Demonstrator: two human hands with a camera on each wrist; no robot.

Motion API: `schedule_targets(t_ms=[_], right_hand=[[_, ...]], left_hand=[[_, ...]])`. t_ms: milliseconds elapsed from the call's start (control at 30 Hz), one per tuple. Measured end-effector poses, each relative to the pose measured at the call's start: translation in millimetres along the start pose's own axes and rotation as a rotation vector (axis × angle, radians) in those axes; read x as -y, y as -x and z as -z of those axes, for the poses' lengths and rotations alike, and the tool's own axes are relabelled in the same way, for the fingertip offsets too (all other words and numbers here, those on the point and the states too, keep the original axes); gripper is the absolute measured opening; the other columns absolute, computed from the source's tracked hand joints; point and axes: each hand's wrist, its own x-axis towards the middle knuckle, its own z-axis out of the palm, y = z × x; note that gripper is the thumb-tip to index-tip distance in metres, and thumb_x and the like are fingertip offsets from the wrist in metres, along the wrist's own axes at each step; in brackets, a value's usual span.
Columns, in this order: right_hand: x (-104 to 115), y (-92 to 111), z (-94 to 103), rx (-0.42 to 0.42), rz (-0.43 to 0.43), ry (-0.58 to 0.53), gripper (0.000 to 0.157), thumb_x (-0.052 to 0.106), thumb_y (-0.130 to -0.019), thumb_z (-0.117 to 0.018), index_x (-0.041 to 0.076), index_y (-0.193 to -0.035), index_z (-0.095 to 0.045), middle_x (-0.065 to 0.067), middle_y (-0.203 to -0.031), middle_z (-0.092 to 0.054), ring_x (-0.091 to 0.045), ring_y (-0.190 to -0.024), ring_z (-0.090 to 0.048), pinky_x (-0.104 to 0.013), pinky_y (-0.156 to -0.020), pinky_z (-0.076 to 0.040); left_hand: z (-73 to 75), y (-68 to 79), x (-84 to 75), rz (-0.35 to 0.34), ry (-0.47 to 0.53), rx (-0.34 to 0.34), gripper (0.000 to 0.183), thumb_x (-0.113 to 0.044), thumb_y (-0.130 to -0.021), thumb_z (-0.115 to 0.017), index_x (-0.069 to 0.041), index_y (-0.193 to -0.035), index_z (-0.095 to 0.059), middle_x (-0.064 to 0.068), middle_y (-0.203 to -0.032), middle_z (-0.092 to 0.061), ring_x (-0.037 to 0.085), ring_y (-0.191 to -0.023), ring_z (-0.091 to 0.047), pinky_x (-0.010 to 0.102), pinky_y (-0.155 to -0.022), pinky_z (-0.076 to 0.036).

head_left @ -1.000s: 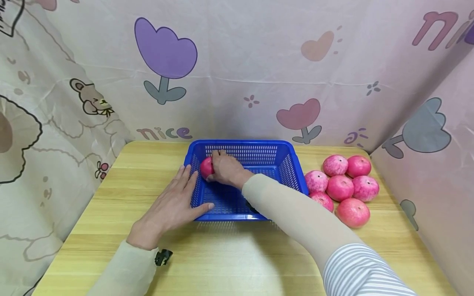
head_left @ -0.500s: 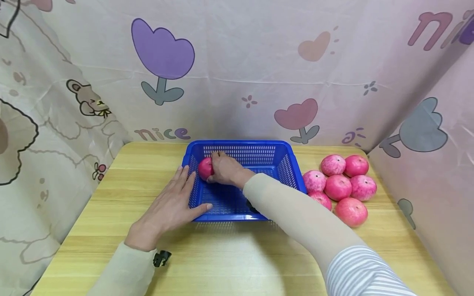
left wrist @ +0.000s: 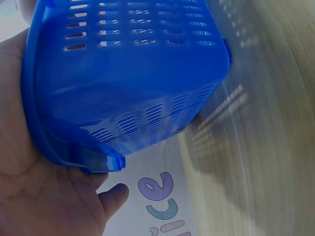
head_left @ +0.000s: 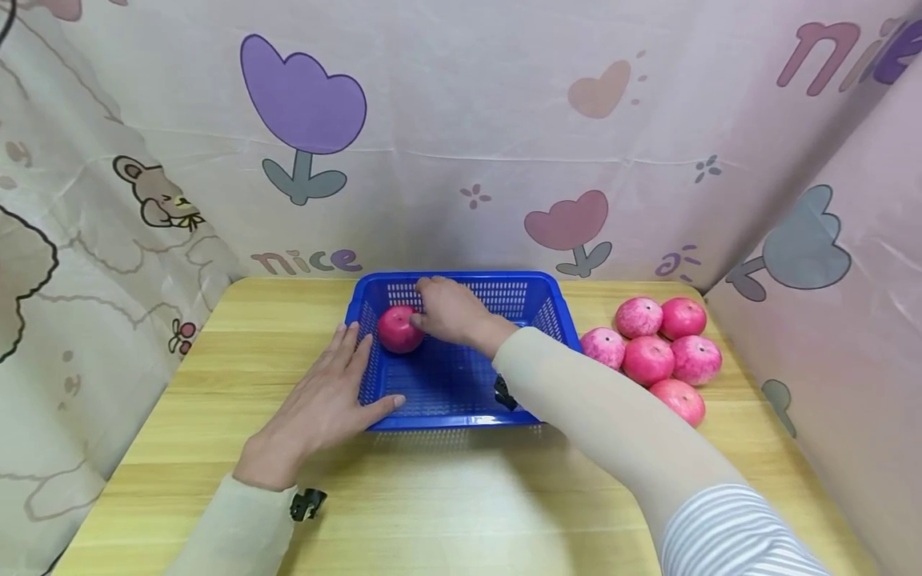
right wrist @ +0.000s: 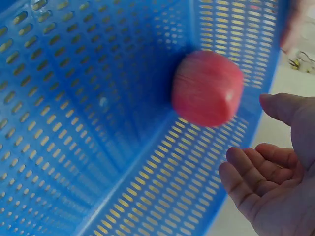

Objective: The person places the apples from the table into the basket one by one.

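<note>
A blue perforated plastic basket (head_left: pixel 454 424) stands on the table. A round pink fruit (head_left: pixel 400 330) lies in its back left corner, and in the right wrist view the same fruit (right wrist: pixel 209 88) shows apart from the fingers. My right hand (head_left: pixel 457 312) is over the basket just right of the fruit, thumb and fingers spread with nothing between them. My left hand (head_left: pixel 324 404) rests on the basket's left front corner, fingers extended along the rim and thumb over the front edge. From the left wrist view, its palm (left wrist: pixel 39 196) lies against the basket's outer rim.
Several pink fruits (head_left: pixel 648 360) lie grouped on the wooden table (head_left: pixel 446 496), right of the basket; the right forearm partly covers that side. A patterned curtain (head_left: pixel 432 144) hangs behind the table and along both sides.
The right hand has let go of the fruit and lifted up and to the right, leaving it in the basket corner. The left hand keeps its place on the rim; the view has shifted slightly.
</note>
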Motion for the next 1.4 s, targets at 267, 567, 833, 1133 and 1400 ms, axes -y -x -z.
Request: schedule_targets(t_ms=[267,567,833,1133,1400], right_hand=[[-8.5,18.5,27.6,-0.111,-0.040,-0.134,0.047,0.035,-0.100,-0.074,0.005,-0.135,-0.068,-0.011,-0.128,-0.073,-0.026,-0.118,-0.069,-0.043,-0.103,-0.056],[-40.0,54.9,60.4,-0.238,-0.032,-0.203,0.030,0.029,-0.100,-0.074,0.007,-0.121,-0.076,-0.006,-0.106,-0.076,-0.021,-0.093,-0.069,-0.037,-0.085,-0.060],[-77.2,86.8,75.5,-0.298,-0.082,-0.223,0.028,0.027,-0.098,-0.074,0.007,-0.117,-0.077,-0.009,-0.103,-0.077,-0.026,-0.093,-0.070,-0.043,-0.087,-0.058],[-113.4,112.6,80.5,-0.331,-0.186,-0.238,0.027,0.026,-0.099,-0.072,0.005,-0.115,-0.077,-0.013,-0.104,-0.078,-0.030,-0.097,-0.071,-0.047,-0.085,-0.059],[-147.2,127.6,87.3,-0.311,-0.278,-0.231,0.032,0.028,-0.103,-0.067,0.003,-0.122,-0.074,-0.020,-0.112,-0.076,-0.035,-0.101,-0.070,-0.051,-0.086,-0.059]], left_hand=[[0.3,1.8,0.4,0.005,-0.002,-0.005,0.117,-0.086,-0.092,-0.047,0.002,-0.166,-0.023,0.026,-0.176,-0.005,0.044,-0.164,-0.001,0.066,-0.127,-0.020],[0.5,3.0,-0.2,0.022,0.009,0.006,0.117,-0.087,-0.091,-0.046,-0.001,-0.167,-0.021,0.022,-0.177,-0.002,0.042,-0.164,0.001,0.067,-0.127,-0.020],[-0.4,2.2,0.1,0.020,0.006,0.008,0.117,-0.087,-0.091,-0.046,-0.001,-0.167,-0.021,0.022,-0.177,-0.001,0.042,-0.164,0.000,0.066,-0.127,-0.020],[0.8,1.7,-0.1,0.027,0.018,0.019,0.117,-0.087,-0.092,-0.046,-0.002,-0.168,-0.020,0.020,-0.178,0.001,0.039,-0.165,0.004,0.066,-0.127,-0.019],[1.4,1.9,-0.5,0.029,0.018,0.023,0.116,-0.085,-0.092,-0.047,-0.002,-0.168,-0.020,0.019,-0.178,0.001,0.038,-0.165,0.005,0.065,-0.127,-0.019]])
